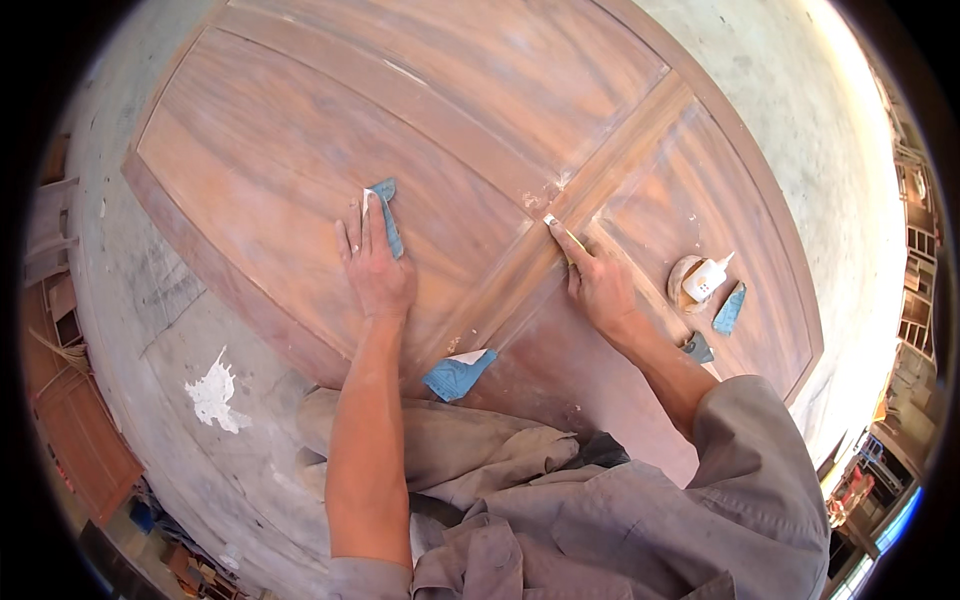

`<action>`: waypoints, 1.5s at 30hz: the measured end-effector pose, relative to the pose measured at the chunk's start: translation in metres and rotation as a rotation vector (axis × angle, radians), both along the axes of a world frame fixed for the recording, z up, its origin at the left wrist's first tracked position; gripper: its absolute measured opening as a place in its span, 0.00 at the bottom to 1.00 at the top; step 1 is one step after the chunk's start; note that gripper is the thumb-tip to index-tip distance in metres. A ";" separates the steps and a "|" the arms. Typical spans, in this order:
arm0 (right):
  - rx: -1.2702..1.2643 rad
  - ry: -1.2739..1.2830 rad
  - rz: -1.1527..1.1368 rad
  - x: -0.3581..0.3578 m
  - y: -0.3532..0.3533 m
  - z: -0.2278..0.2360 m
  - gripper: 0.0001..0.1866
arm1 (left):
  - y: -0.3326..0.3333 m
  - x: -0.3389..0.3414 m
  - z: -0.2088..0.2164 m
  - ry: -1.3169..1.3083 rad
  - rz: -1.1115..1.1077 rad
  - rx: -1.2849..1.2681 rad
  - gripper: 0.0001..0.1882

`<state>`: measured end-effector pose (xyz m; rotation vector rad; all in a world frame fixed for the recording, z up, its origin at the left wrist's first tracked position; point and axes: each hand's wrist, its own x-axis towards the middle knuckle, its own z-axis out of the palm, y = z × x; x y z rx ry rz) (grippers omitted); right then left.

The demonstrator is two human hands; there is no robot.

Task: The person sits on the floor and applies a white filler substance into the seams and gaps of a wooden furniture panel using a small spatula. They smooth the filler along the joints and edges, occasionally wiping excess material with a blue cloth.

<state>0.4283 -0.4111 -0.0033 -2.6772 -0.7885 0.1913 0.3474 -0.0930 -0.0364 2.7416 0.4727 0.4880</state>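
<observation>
at ten o'clock on the brown wooden panel (270, 160), a thin blue sandpaper strip (391, 232), likely light and pliable, best pinched edgewise, is held by the left hand (380, 275); well apart, a slim yellow stick (576, 241) is gripped by the right hand (604, 291).

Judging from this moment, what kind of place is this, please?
Probably a woodworking workshop: a large panelled wooden board, pieces of blue sandpaper and another wooden panel at the far left suggest it.

Left hand (382, 278) lies palm-down; right hand (606, 288) extends its index finger.
</observation>
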 end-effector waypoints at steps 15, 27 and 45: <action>0.043 0.019 -0.053 -0.001 0.004 -0.003 0.35 | 0.000 -0.001 -0.003 0.003 -0.001 0.004 0.38; 0.015 0.002 -0.057 0.014 0.021 0.009 0.35 | 0.003 0.002 0.001 -0.008 -0.004 0.016 0.38; 0.010 0.042 -0.112 0.015 0.016 0.008 0.35 | 0.000 -0.003 -0.002 -0.004 -0.016 -0.002 0.38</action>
